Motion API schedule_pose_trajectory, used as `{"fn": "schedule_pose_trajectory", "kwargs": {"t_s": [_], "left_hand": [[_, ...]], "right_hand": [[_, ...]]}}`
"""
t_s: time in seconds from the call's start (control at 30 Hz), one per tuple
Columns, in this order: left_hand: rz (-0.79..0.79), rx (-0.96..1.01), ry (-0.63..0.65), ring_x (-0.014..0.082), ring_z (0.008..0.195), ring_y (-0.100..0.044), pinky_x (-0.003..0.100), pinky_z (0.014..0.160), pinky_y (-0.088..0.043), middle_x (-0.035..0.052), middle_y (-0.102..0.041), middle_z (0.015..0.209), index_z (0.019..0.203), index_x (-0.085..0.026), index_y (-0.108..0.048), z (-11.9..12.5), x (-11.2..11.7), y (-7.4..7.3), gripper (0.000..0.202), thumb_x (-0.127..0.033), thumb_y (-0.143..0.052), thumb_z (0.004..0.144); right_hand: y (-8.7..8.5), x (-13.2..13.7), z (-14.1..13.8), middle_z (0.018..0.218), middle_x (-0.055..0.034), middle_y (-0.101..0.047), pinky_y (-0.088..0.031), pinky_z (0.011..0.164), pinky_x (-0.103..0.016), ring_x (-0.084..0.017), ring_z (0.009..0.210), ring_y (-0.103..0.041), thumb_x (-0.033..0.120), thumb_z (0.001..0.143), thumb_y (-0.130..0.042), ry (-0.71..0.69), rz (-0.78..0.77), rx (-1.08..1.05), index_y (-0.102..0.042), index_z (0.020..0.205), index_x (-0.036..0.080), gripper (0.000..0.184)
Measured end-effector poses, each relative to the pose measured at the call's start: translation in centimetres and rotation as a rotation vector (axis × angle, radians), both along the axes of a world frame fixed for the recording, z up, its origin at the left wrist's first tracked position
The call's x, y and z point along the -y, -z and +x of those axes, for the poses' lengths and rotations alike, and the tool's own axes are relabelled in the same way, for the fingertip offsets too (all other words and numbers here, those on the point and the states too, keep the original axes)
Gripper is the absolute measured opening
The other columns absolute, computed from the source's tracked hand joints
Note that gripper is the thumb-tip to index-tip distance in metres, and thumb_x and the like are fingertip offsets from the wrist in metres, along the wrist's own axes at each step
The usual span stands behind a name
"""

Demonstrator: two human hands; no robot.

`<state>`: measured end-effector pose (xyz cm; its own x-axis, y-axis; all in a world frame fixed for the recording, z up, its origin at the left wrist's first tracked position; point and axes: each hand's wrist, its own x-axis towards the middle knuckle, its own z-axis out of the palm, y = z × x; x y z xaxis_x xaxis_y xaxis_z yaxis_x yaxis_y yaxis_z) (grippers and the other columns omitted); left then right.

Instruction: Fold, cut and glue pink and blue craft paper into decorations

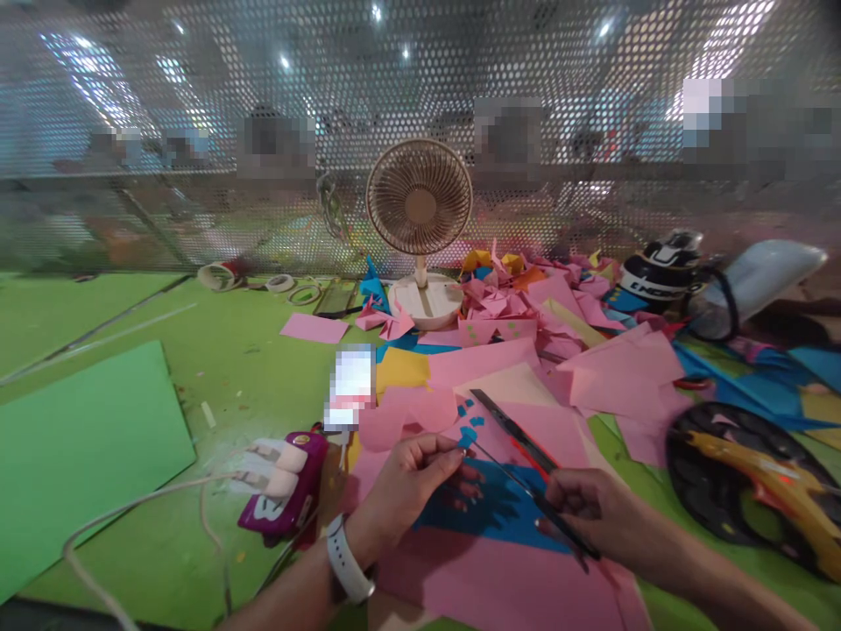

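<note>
Blue paper scrap [468,436] pinched in the left hand [407,480] sits just beside the tips of scissors [519,438] gripped in the right hand [588,515], their long axis slanting up-left.

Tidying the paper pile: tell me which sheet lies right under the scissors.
The notched blue sheet, on pink paper between the left hand, pinching a blue scrap, and the right hand gripping the scissors; other blue sheets lie farther away.

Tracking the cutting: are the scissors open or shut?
Open: the black-and-red scissors in the right hand show two blades spread in a V by the left hand's blue paper scrap.
</note>
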<state>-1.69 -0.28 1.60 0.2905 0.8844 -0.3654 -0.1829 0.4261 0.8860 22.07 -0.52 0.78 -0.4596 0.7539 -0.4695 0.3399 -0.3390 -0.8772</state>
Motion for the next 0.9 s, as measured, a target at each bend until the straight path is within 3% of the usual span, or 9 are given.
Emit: {"fn": "schedule_pose_trajectory", "kwargs": {"t_s": [0.23, 0.43, 0.63, 0.9], "left_hand": [[0.015, 0.002, 0.001, 0.0127, 0.063, -0.064, 0.023, 0.057, -0.05, 0.0048, -0.069, 0.076, 0.08, -0.014, -0.06, 0.0, 0.0, -0.2, 0.024, -0.037, -0.066, 0.076], [0.038, 0.032, -0.045, 0.0133, 0.065, -0.065, 0.022, 0.056, -0.05, 0.0055, -0.07, 0.079, 0.085, -0.014, -0.062, -0.1, 0.0, 0.0, 0.024, -0.036, -0.066, 0.077], [0.0, 0.069, -0.042, 0.0138, 0.067, -0.065, 0.022, 0.057, -0.051, 0.0042, -0.069, 0.079, 0.088, -0.015, -0.063, -0.1, 0.1, 0.2, 0.023, -0.035, -0.067, 0.076], [0.046, 0.073, -0.066, 0.0137, 0.066, -0.064, 0.025, 0.062, -0.053, 0.0053, -0.07, 0.078, 0.086, -0.014, -0.064, -0.1, 0.1, -0.1, 0.022, -0.035, -0.065, 0.078]], "right_hand": [[-0.9, 0.0, -0.3, 0.047, 0.0084, -0.04, -0.031, 0.041, -0.017, -0.005, 0.043, -0.038, 0.038, 0.064, -0.072, 0.022, 0.016, 0.025, -0.049, 0.062, 0.018, 0.03], [-0.6, -0.2, 0.0, 0.048, 0.0077, -0.043, -0.039, 0.042, -0.018, -0.007, 0.043, -0.044, 0.045, 0.067, -0.068, 0.012, -0.009, -0.003, -0.045, 0.062, 0.019, 0.035], [-0.8, 0.0, 0.0, 0.051, 0.0068, -0.045, -0.038, 0.043, -0.017, -0.007, 0.044, -0.047, 0.039, 0.069, -0.069, -0.076, 0.0, 0.008, -0.045, 0.064, 0.018, 0.032], [-1.6, -0.1, 0.0, 0.051, 0.0068, -0.044, -0.034, 0.042, -0.016, -0.005, 0.045, -0.043, 0.042, 0.069, -0.069, -0.047, 0.009, 0.009, -0.045, 0.065, 0.016, 0.035]]}}
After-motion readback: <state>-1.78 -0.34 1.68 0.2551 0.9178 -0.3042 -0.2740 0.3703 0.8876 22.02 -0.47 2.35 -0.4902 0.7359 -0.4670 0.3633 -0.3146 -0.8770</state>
